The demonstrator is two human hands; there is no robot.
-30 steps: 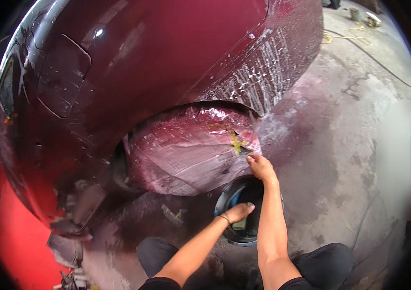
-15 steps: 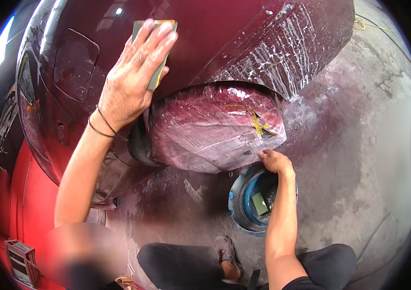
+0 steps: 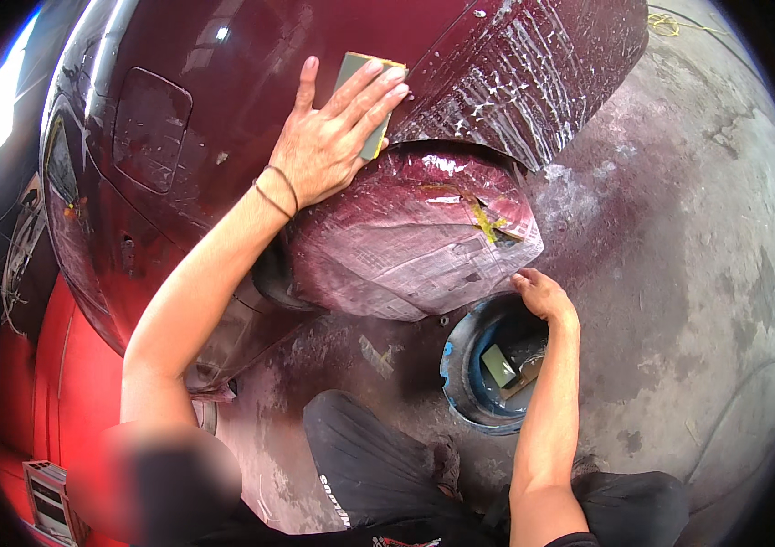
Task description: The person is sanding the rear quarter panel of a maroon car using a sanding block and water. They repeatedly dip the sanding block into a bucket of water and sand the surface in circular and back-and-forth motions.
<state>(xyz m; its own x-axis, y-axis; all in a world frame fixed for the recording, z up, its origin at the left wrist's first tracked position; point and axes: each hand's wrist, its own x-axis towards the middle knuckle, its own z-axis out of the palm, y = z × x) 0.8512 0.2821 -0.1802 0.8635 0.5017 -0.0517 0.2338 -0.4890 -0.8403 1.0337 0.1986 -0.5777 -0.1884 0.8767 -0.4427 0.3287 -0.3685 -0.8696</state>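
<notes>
My left hand (image 3: 328, 150) lies over a grey-green sanding pad (image 3: 371, 100) with a yellow edge, pressing it to the dark red car panel (image 3: 251, 82) above the wheel arch. The fingers stretch across the pad and the thumb side is partly hidden. Below it, crumpled newspaper (image 3: 405, 260) with red overspray and yellow tape covers the wheel. My right hand (image 3: 547, 296) is closed at the paper's lower right edge, above the bucket; whether it pinches the paper cannot be made out. A blue-black bucket (image 3: 453, 383) holds a green block (image 3: 497, 366) and water.
Whitish residue (image 3: 515, 87) streaks the panel to the right of the wheel arch. A fuel flap (image 3: 152, 129) sits at left. Bright red bodywork (image 3: 77, 392) stands lower left. A yellow cord (image 3: 670, 23) lies on the stained concrete floor (image 3: 670, 301) at upper right.
My left hand has slid the sanding pad to the right along the panel, toward the panel gap. My right hand has shifted slightly right along the paper's edge. The view has moved a little.
</notes>
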